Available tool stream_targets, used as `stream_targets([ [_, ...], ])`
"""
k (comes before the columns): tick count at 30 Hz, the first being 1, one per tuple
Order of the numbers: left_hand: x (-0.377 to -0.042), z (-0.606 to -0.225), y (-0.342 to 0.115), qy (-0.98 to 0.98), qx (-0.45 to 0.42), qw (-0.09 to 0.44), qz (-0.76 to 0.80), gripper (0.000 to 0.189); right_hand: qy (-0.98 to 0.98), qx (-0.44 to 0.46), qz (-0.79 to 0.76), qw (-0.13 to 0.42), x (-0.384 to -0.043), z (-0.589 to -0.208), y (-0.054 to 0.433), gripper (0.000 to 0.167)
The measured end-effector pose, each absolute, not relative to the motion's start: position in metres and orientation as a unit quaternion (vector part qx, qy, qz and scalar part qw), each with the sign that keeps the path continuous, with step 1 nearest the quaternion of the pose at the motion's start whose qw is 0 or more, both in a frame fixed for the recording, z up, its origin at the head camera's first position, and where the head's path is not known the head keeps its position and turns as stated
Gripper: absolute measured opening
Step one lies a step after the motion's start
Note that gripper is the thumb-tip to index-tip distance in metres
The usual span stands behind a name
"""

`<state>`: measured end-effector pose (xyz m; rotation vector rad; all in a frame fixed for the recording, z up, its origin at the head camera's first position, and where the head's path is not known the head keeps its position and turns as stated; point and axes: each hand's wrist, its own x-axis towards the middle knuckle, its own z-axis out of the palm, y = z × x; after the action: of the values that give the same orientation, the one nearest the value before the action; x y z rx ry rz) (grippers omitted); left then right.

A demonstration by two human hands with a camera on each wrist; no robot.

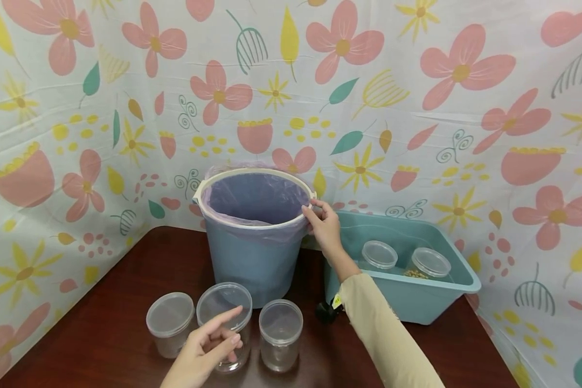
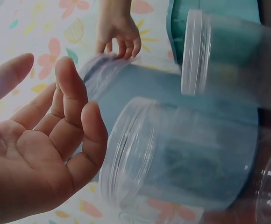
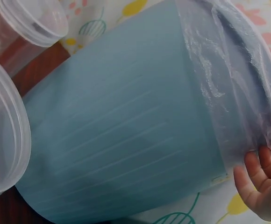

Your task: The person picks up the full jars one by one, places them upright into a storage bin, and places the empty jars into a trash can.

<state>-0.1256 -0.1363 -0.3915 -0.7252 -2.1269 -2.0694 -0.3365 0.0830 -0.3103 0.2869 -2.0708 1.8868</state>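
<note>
Now the right hand (image 1: 324, 223), its beige-sleeved arm reaching forward, pinches the right edge of the blue bin (image 1: 252, 264), which is lined with a thin purple bag (image 1: 257, 199). Well apart from it, the left hand (image 1: 203, 347) hangs free near three clear jars (image 1: 281, 339), index finger extended, others loosely bent. The bin stands behind these on a dark red-brown counter (image 1: 102, 328), beside a teal tub (image 1: 422, 302); flower-printed sheeting (image 1: 291, 97) surrounds everything.
</note>
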Motion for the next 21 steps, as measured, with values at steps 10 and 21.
stream_targets([
  [10,-0.124,-0.398,-0.155,-0.697,-0.242,0.153,-0.658,0.047,-0.708,0.088,0.689,0.127,-0.332,-0.309,0.082,0.037],
  [21,-0.121,-0.403,-0.181,-0.704,-0.198,0.181,-0.658,0.034,-0.699,0.076,0.703,0.108,-0.330,-0.311,0.082,0.038],
])
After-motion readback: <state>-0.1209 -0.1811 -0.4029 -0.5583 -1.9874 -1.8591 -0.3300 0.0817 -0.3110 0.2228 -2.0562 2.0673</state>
